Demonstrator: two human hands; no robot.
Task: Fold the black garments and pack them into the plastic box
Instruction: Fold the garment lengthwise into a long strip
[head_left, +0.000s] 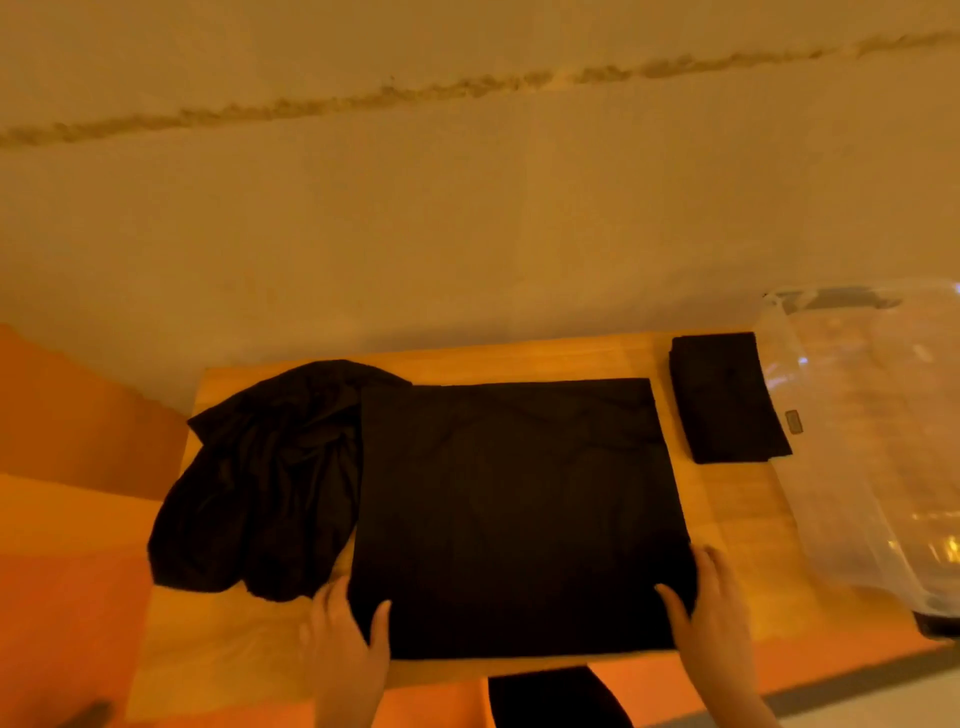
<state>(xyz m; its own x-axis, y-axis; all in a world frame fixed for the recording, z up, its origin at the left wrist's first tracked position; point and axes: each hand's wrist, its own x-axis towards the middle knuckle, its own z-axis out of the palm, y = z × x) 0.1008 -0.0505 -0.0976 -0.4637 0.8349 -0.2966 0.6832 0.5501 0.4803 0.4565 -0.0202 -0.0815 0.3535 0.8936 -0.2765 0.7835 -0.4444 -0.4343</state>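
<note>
Item 1. Worktop (727, 509): pale wood, rectangular, its far edge set against a plain wall (467, 234).

Item 2. Flat black garment (514, 514): spread smooth as a broad rectangle over the middle of the worktop, its near edge running close along the worktop's near edge.

Item 3. Left hand (345, 631): at the near left corner of the flat black garment, thumb lying on top of the cloth and fingers at or under its left edge, pinching the corner as far as the dim, blurred view allows.

Item 4. Right hand (709, 608): at the near right corner of the same garment, thumb on the cloth, fingers along its right edge, gripping that corner.

Item 5. Crumpled black garment (260, 483): a loose, unfolded heap at the worktop's left edge, touching the left side of the flat garment and hanging slightly over the left edge.

Item 6. Folded black garment (727, 397): a small neat stack at the far right corner of the worktop, just beside the plastic box.

Item 7. Plastic box (862, 441): clear, standing along the worktop's right edge, partly cut off by the frame; what it holds cannot be told.
</note>
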